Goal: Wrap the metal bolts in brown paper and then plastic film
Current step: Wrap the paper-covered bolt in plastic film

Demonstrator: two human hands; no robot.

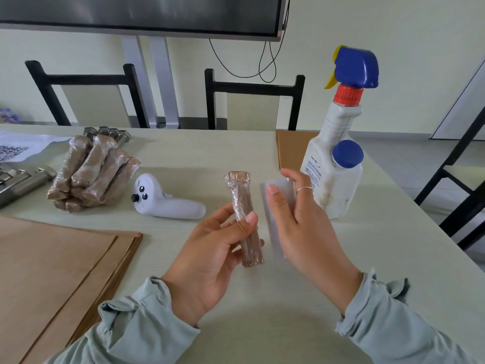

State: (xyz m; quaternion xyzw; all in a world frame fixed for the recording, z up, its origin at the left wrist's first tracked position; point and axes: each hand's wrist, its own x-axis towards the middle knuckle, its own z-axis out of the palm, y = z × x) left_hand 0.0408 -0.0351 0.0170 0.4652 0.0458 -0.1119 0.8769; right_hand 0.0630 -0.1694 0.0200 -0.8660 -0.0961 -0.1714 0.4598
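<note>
My left hand [210,248] grips a bolt wrapped in brown paper and plastic film [242,206], held nearly upright above the table with its head end up. My right hand [301,222] holds a roll of clear plastic film [275,206] just to the right of the bolt, thumb on its front. A pile of several wrapped bolts [91,172] lies at the left. Bare metal bolts [110,134] sit behind the pile, and more bare bolts [18,179] lie at the far left edge. A stack of brown paper sheets [57,271] lies at the near left.
A white handheld controller [165,200] lies between the pile and my hands. A white spray bottle with a blue trigger [336,158] stands at the right, with brown cardboard [291,151] behind it. Black chairs [252,101] stand beyond the table's far edge. The table's right edge is near the bottle.
</note>
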